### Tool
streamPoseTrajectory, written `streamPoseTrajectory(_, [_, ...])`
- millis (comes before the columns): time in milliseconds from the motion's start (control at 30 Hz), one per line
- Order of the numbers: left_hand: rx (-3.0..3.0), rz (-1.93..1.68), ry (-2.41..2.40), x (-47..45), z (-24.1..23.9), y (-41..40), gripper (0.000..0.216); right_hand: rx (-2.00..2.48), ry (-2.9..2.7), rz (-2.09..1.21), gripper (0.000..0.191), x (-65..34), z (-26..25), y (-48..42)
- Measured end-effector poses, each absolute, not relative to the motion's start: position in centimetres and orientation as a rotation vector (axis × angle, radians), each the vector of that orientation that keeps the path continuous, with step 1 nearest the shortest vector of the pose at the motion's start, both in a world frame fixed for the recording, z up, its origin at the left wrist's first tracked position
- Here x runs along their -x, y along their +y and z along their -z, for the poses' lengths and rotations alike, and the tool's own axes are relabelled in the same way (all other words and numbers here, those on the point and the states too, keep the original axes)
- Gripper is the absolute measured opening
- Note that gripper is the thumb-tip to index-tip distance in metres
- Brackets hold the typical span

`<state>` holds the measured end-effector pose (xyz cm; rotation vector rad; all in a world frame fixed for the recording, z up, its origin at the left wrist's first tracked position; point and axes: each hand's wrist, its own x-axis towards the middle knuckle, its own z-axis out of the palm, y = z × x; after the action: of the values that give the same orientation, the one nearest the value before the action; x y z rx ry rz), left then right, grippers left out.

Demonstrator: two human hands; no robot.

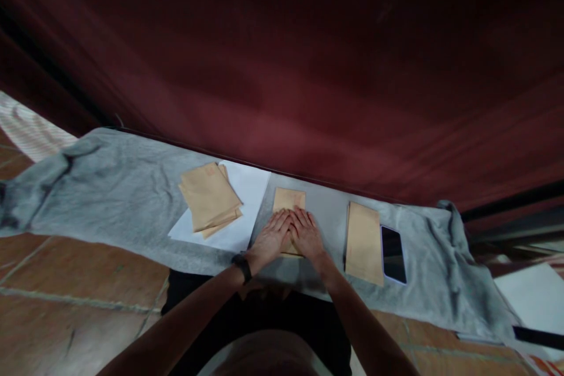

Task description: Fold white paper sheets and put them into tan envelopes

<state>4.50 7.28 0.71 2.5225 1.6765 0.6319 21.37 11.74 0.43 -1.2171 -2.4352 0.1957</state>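
Dark red curtain behind, grey cloth [110,188] spread over the floor tiles. Head view: left hand [271,238] and right hand [306,235] lie flat, fingers stretched, side by side on a tan envelope [288,200] — pressing it, gripping nothing. Left of it, a loose pile of envelopes [209,197] on white paper [251,188]; right, a neat stack [363,241] beside a phone [393,254]. Looks partway done — can't tell which pile is finished.
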Motion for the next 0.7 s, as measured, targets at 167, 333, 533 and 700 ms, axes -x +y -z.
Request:
streamPoseTrajectory(167, [-2.568,-0.440,1.588,-4.0,0.2,13.1,0.054,1.190,-2.328,-0.271,0.047,-21.6,-0.1,12.0])
streamPoseTrajectory(333, [-2.612,-0.369,1.529,-4.4,-0.2,16.8,0.055,1.232,-2.162,-0.335,0.047,-21.9,0.1,12.2])
streamPoseTrajectory(533, [-2.621,-0.373,1.538,-4.9,0.0,18.0,0.057,1.244,-2.090,-0.401,0.043,-21.9,0.3,12.1])
streamPoseTrajectory(700, [-2.667,-0.320,1.427,-4.5,-0.1,17.5,0.059,1.300,-2.026,-0.418,0.038,-21.9,0.6,12.0])
